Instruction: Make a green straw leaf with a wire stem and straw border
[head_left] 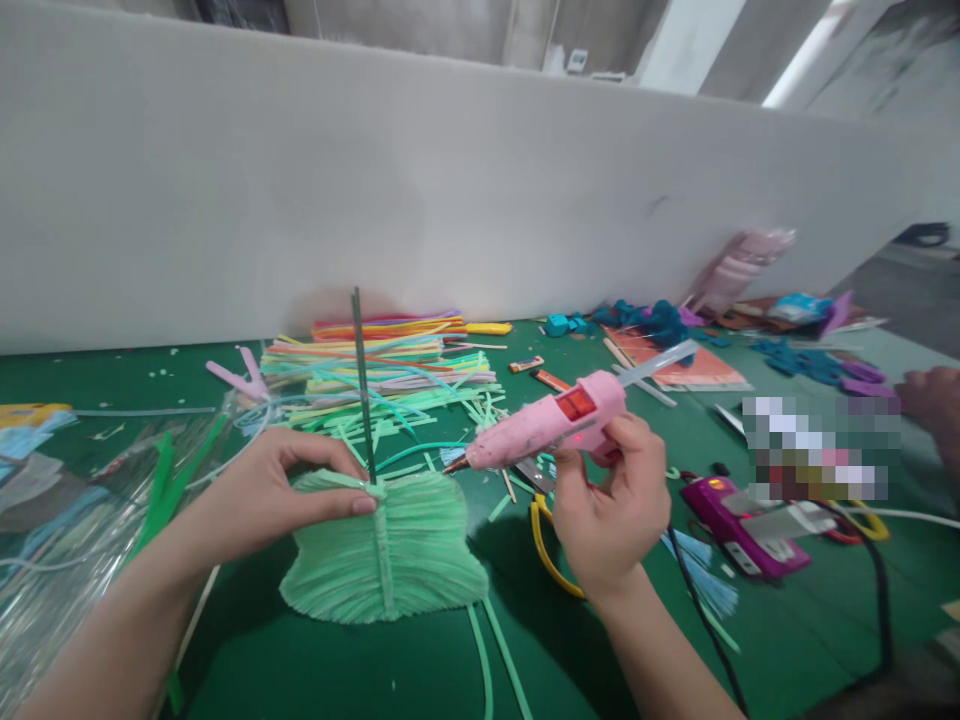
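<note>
Between the thumb and fingers of my left hand (pixel 319 487) is the top edge of a mint-green pipe-cleaner leaf (pixel 427 550), ribbed, with a raised spine down its middle. A thin dark green stem (pixel 363 390) stands up from the leaf's top, beside my thumb. My right hand (pixel 615 500) is wrapped around the handle of a pink hot glue gun (pixel 551 422). Its copper nozzle points left and down, a little right of the stem and above the leaf's upper edge. A clear glue stick (pixel 658 362) sticks out of the gun's back.
Bundles of coloured pipe cleaners (pixel 390 370) lie behind the leaf. Yellow-handled scissors (pixel 551 550) sit under my right hand. A purple power strip (pixel 742 525) with plugs and cables is at right. Clear plastic wrap (pixel 82 560) covers the left. Another person's hand (pixel 934 400) shows at far right.
</note>
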